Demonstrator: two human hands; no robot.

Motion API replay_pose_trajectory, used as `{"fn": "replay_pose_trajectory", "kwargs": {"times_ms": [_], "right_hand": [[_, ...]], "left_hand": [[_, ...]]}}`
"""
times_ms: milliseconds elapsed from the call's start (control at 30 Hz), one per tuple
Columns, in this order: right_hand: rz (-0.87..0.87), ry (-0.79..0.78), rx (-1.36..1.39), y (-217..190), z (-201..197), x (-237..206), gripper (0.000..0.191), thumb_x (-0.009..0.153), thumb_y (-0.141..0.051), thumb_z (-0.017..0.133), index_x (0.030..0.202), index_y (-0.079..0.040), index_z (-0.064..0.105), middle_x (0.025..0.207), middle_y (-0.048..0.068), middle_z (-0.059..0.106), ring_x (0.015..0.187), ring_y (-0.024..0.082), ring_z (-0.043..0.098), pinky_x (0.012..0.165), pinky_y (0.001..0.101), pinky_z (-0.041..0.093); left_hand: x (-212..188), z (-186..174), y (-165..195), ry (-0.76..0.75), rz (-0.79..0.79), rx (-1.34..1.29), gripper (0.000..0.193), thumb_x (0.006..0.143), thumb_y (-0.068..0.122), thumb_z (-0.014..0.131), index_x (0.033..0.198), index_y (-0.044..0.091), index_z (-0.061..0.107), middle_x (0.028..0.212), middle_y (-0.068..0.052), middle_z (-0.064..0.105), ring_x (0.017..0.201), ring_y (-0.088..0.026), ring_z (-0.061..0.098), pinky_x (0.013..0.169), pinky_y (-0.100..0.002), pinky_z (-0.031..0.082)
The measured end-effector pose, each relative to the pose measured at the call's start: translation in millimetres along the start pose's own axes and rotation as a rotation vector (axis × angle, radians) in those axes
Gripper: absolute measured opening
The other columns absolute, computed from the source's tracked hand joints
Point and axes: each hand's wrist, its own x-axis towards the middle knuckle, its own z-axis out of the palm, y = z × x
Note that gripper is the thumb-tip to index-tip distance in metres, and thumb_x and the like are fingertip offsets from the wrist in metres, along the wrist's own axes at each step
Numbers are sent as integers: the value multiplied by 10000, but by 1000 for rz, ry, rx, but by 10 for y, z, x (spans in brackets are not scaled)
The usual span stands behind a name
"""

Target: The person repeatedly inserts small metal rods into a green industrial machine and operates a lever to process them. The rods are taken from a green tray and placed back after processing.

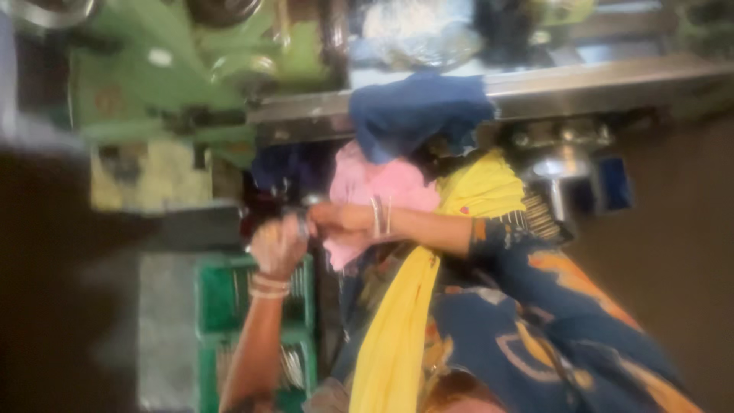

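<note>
Workshop scene, pretty blurry and the view looks rotated sideways. A big green machine [176, 84] fills the upper left, with a long grey metal bed or rail [535, 88] running off to the right. A dark blue cloth [417, 111] is draped over that rail, and a pink cloth [382, 191] hangs just below it. Lower down there's a green plastic crate [222, 306] with what look like thin metal pieces inside, too smeared to say more.

Both hands meet right in the middle, by the machine. The left hand [277, 246], bangles on the wrist, is curled into a fist around a small metal part [302, 222], which sits between the two hands just above the crate. The right hand [336, 218], also wearing bangles, reaches in from the right and touches that same spot; can't tell how closed its fingers are. A yellow scarf [428, 291] runs over a dark blue patterned garment [550, 321] on the right.
</note>
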Motion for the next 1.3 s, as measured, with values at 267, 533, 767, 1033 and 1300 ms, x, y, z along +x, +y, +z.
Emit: {"fn": "replay_pose_trajectory", "kwargs": {"times_ms": [267,533,767,1033,1300], "right_hand": [[-412,602,-36,450,-408,235,125,1118,-269,516,1108,-158,574,649,-58,425,460,68,351,371,249,257],[-452,581,-69,527,-850,136,42,1156,-200,586,1140,-161,584,708,-29,437,478,86,334,379,275,236],[-401,515,-91,414,-709,188,65,1182,-211,574,1153,-152,573,745,-18,426,466,82,325,413,276,232],[-373,574,-127,277,-526,181,71,1180,-198,589,1197,-130,576,768,9,463,513,132,368,406,295,267],[-342,546,-92,232,-518,132,73,1207,-199,625,1226,-159,566,750,-1,385,521,114,387,454,273,270]], "left_hand": [[-99,418,1019,41,-1517,-1152,369,1073,330,587,1289,39,519,1049,-202,642,855,-297,636,788,-413,524],[-1648,125,664,-289,-1444,-102,316,1078,393,548,1253,130,558,1192,-180,673,1101,-398,640,939,-487,521],[-2748,-10,541,-920,-1575,-630,615,1047,571,293,1489,183,470,1446,-253,512,1329,-456,479,1132,-473,366],[-2701,-16,303,-800,-1653,-537,733,1051,644,372,1397,19,539,1430,-322,472,1332,-490,461,1089,-493,330],[-3479,-1183,-1,-44,-1698,272,123,939,163,676,1003,63,707,947,-186,717,845,-302,678,752,-434,543]]}}
